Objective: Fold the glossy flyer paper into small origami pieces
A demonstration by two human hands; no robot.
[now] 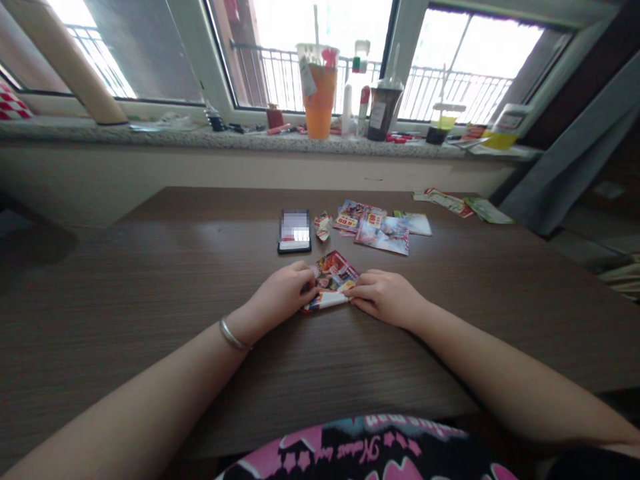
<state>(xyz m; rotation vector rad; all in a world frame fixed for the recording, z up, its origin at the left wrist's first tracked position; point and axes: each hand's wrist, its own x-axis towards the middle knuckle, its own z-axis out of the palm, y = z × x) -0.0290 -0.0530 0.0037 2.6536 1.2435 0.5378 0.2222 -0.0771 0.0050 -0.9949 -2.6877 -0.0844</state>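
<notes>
A small colourful printed paper [334,275], partly folded, lies on the brown wooden table [150,280] in front of me. My left hand [283,293] has its fingers curled and pinches the paper's left edge. My right hand [385,298] presses fingertips together on the paper's right lower edge, where a white folded strip shows. A silver bangle [233,335] sits on my left wrist.
A phone [295,231] lies flat beyond the paper. Right of it are a small folded paper piece [323,225] and several printed leaflets [383,228], more at the far right [445,200]. The windowsill holds an orange drink cup [318,93], a dark cup [383,107] and bottles.
</notes>
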